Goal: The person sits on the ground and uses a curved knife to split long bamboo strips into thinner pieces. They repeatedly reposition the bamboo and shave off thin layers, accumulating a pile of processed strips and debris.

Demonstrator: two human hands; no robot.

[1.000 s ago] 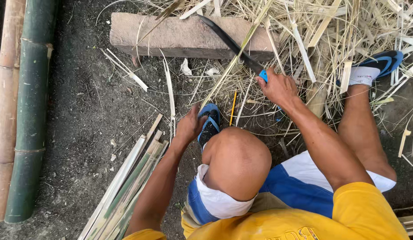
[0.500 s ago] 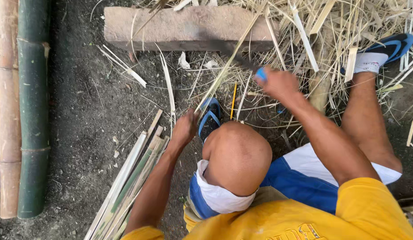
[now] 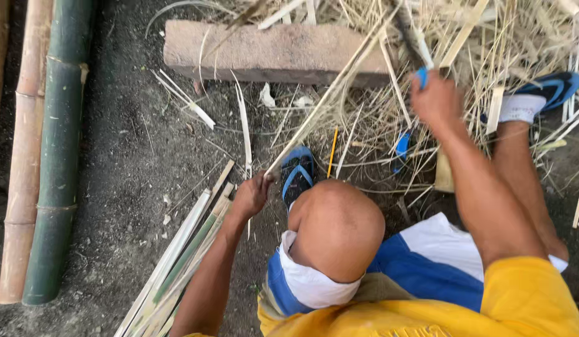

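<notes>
Bamboo strip [image 3: 330, 97] is mid-shaving, left hand [image 3: 252, 195] clenched on its near end, right hand [image 3: 436, 100] gripping the blue-handled knife [image 3: 411, 34]; next stroke likely needs steady tension.

Bamboo poles [image 3: 52, 150] left of brick [image 3: 270, 53]

Our left hand [image 3: 250, 195] grips a bamboo strip [image 3: 330, 100]; our right hand [image 3: 436, 100] holds a blue-handled knife [image 3: 414, 37] over bamboo shavings [image 3: 526, 37].
</notes>
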